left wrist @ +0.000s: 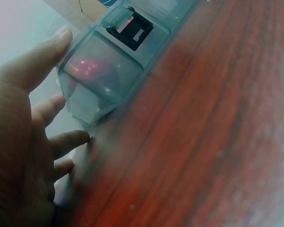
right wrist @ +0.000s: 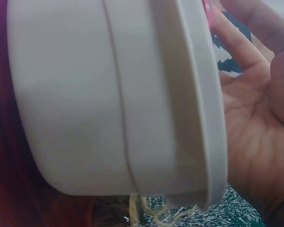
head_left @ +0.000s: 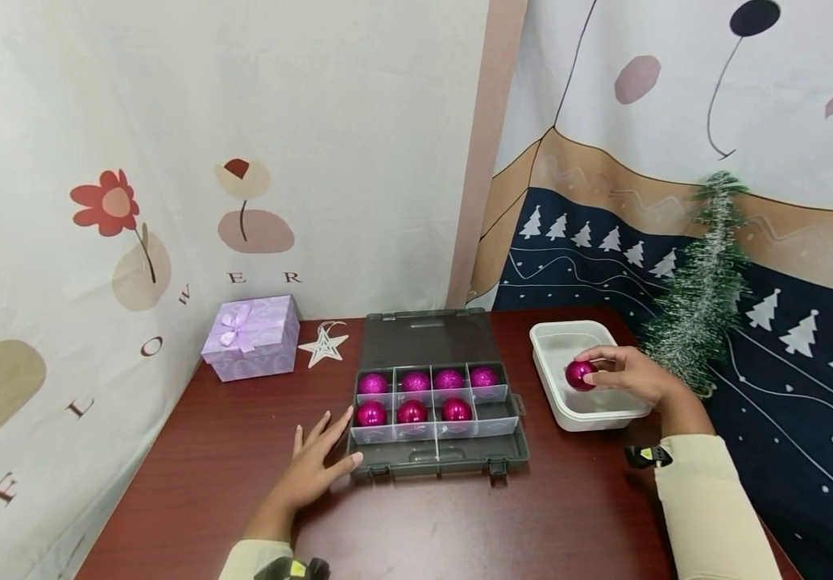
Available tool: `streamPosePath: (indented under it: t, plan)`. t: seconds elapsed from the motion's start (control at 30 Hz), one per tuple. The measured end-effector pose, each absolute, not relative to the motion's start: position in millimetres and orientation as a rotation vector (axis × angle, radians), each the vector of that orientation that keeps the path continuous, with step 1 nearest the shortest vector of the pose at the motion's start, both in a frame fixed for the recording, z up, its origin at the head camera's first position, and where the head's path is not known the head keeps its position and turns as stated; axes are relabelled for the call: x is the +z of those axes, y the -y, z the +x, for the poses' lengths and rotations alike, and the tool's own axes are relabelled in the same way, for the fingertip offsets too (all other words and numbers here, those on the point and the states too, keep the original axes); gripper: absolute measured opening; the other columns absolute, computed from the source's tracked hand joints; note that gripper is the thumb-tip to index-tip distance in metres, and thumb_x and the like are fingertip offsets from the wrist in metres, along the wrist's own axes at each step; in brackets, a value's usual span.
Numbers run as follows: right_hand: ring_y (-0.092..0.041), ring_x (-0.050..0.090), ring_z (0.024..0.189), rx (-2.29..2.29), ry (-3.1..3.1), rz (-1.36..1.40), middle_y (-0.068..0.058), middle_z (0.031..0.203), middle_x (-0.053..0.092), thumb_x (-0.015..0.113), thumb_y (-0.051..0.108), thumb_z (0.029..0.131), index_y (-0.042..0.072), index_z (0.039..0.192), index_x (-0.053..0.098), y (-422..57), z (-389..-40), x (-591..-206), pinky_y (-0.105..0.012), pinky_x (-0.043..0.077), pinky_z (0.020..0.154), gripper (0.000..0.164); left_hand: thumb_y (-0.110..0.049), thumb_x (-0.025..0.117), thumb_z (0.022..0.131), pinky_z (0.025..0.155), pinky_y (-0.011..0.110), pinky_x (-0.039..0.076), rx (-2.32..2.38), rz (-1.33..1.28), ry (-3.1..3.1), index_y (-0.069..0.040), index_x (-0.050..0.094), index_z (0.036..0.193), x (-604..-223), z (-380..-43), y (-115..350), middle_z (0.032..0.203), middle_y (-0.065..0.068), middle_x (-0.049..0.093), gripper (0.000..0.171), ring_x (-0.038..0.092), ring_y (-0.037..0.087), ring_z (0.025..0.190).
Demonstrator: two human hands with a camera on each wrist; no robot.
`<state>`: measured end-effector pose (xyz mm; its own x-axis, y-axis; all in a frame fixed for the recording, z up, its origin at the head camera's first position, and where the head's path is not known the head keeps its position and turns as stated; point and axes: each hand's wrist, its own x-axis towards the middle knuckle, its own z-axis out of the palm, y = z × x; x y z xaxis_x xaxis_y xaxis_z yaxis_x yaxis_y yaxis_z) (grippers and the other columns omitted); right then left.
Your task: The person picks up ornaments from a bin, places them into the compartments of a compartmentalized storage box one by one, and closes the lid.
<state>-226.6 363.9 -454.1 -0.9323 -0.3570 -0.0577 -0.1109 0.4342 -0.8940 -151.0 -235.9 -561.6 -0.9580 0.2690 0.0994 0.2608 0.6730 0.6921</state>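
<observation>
In the head view, my right hand (head_left: 627,374) pinches a shiny magenta Christmas ball (head_left: 579,375) between thumb and fingers, over the white plastic tub (head_left: 543,366). The right wrist view has the outer wall of the tub (right wrist: 71,94) in front, with the palm (right wrist: 248,127) behind its rim. My left hand (head_left: 311,466) lies spread, fingertips at the left edge of the grey divided case (head_left: 424,338), whose lid is folded back. Glittery balls (head_left: 415,381) fill its rear row; three shiny balls (head_left: 412,412) sit in the front row from the left.
At the back left stands a lilac gift box (head_left: 257,338) with a bow, beside a white star ornament (head_left: 325,347). A frosted miniature tree (head_left: 706,282) rises behind the tub at the right. Printed cloth (head_left: 358,161) hangs along the table's back.
</observation>
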Motion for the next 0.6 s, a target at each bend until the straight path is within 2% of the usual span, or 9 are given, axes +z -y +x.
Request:
streamPosePath:
  t: [0.13,0.3,0.43,0.6]
  plan:
    - [-0.001,0.069,0.106,-1.573,-2.534,-0.403,-0.009,0.13,0.069,0.083,0.007,0.096,-0.008,0.144,0.059,-361.1,-225.2,-456.9,-0.021,0.062,0.087,0.056,-0.048,0.073,0.1,0.128,0.081,-0.013,1.187,0.454,-2.86,-0.027,0.038,0.172,-560.5,-151.5,235.9,0.174,0.014,0.045,0.083,0.023,0.052,0.167]
    - [0.0,0.071,0.104,-1.66,-2.587,-0.41,0.014,0.119,0.069,0.084,0.004,0.094,-0.009,0.141,0.058,-355.8,-225.2,-461.2,-0.018,0.063,0.086,0.056,-0.049,0.073,0.1,0.128,0.08,-0.013,1.175,0.443,-2.851,-0.028,0.037,0.172,-560.7,-151.6,235.8,0.174,0.014,0.044,0.083,0.022,0.052,0.167]
    - [-0.003,0.074,0.103,-1.759,-2.548,-0.451,0.018,0.12,0.068,0.08,0.004,0.098,-0.008,0.143,0.056,-349.7,-224.4,-463.1,-0.019,0.064,0.086,0.053,-0.049,0.073,0.1,0.128,0.08,-0.013,1.181,0.441,-2.85,-0.027,0.037,0.172,-561.1,-151.3,236.1,0.174,0.015,0.044,0.083,0.022,0.052,0.167]
    - [-0.008,0.08,0.095,-1.826,-2.536,-0.618,0.018,0.129,0.065,0.067,-0.003,0.105,-0.005,0.154,0.053,-343.2,-222.8,-463.8,-0.017,0.064,0.088,0.051,-0.049,0.073,0.1,0.129,0.08,-0.013,1.177,0.44,-2.854,-0.028,0.037,0.172,-561.5,-151.7,236.1,0.174,0.015,0.044,0.083,0.022,0.051,0.167]
